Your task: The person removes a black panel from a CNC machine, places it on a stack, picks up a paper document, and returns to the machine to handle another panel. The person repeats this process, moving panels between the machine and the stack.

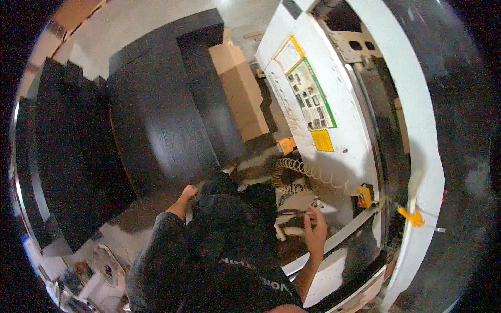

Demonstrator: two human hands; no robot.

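Labels (313,99) mark a white panel (347,104); right hand (315,229) partly open, left hand (190,192) curled closed, any hold unclear.

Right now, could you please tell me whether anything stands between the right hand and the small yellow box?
Nothing visible stands between the right hand and the small yellow box; the coiled hose runs above that gap in the picture.

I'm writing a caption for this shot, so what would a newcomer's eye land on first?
Probably the large, glossy black panels at upper left. Next, the green-edged poster on the white panel right of centre, then the pale coil below it, above the right hand.
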